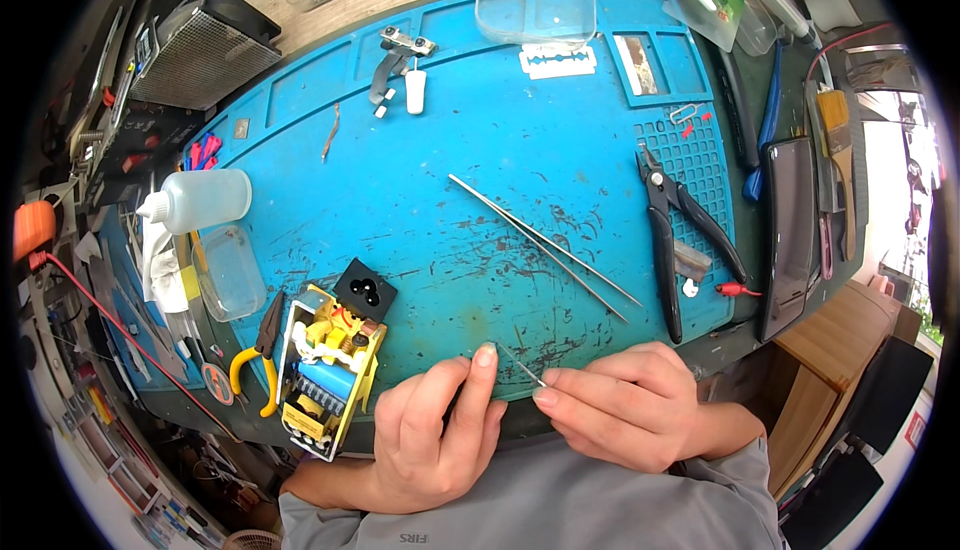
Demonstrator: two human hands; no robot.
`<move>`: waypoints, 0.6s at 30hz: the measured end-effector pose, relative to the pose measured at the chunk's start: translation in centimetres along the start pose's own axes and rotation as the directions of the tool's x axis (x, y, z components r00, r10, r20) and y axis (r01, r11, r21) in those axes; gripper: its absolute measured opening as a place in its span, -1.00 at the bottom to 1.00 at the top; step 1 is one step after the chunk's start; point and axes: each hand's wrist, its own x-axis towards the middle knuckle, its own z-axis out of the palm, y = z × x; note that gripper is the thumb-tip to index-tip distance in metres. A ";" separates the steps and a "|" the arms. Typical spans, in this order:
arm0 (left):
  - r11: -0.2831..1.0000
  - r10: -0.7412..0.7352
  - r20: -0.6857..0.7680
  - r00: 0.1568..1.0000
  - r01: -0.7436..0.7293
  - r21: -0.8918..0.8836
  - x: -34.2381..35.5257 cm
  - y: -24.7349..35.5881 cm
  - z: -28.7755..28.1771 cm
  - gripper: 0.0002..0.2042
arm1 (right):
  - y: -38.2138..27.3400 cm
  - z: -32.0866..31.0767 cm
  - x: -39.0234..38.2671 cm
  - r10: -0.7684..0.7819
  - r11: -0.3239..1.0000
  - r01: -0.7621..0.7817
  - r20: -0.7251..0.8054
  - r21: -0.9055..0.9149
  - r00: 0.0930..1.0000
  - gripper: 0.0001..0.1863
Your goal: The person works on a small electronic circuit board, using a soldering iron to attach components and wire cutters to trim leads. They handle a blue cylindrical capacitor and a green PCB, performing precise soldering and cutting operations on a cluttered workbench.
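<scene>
My right hand (630,405) pinches a thin grey wire-like piece (519,364) between thumb and fingertips at the mat's front edge. Close by on its left, my left hand (435,430) is closed, its raised fingertip beside the far end of that piece; whatever it grips is too small to make out. An open power supply board (325,375) with yellow and blue parts stands left of my left hand, a black three-hole socket (365,291) at its top. Long metal tweezers (545,245) lie beyond my hands. Black-handled cutters (675,235) rest to the right.
Yellow-handled pliers (262,360), a clear squeeze bottle (205,200) and a plastic tray (228,272) are on the left. Farther back lie a razor blade (558,61), a clear box (535,0) and a small clamp-like part (400,60). A dark flat panel (788,240) edges the right side.
</scene>
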 end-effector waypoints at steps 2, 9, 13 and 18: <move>1.000 0.000 0.001 1.000 0.000 0.000 0.0 0.0 0.0 -0.57 | 0.0 0.0 0.0 0.002 1.000 -0.001 0.009 -0.012 1.000 -0.65; 1.000 -0.003 0.004 1.000 0.003 -0.002 -0.1 0.0 0.0 -0.56 | -0.1 0.0 0.0 0.015 1.000 -0.015 -0.004 0.000 1.000 -0.66; 1.000 0.000 0.004 1.000 0.000 0.000 -0.1 0.0 0.0 -0.55 | -0.1 0.1 -0.1 0.013 1.000 -0.013 -0.019 0.004 1.000 -0.65; 0.999 0.034 0.008 0.999 -0.034 -0.004 -0.2 -0.2 0.2 -0.58 | -0.1 0.1 -0.1 0.011 1.000 -0.011 -0.015 -0.006 1.000 -0.63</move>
